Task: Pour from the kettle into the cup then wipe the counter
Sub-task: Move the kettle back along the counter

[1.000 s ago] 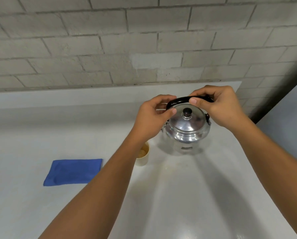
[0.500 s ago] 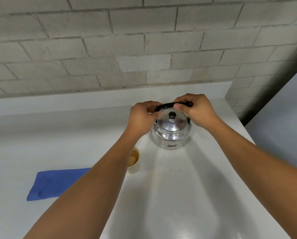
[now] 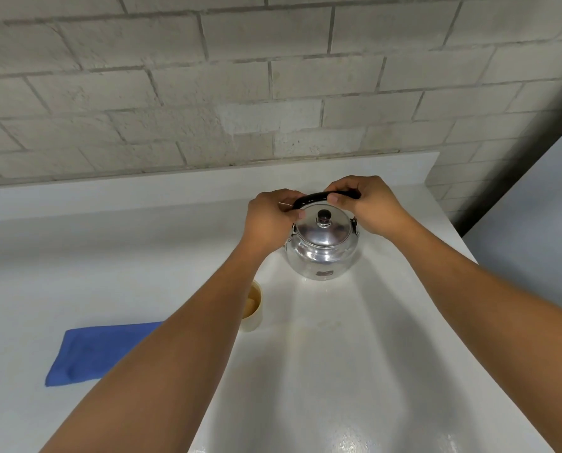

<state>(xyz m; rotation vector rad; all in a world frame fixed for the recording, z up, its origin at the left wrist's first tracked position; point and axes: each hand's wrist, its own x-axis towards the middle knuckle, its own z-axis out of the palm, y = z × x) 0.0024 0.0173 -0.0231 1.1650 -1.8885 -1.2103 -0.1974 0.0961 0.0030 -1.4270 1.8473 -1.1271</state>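
Both forearms extended forward, left hand [image 3: 268, 220] and right hand [image 3: 369, 204] curled closed, knuckles raised, held near each other.

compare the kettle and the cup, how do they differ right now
The kettle is shiny metal, lidded, with a black handle gripped by the left hand and right hand. The cup is cream, open-topped, smaller and untouched, partly hidden behind the left forearm, with light brown liquid inside. Both stand upright on the white counter.
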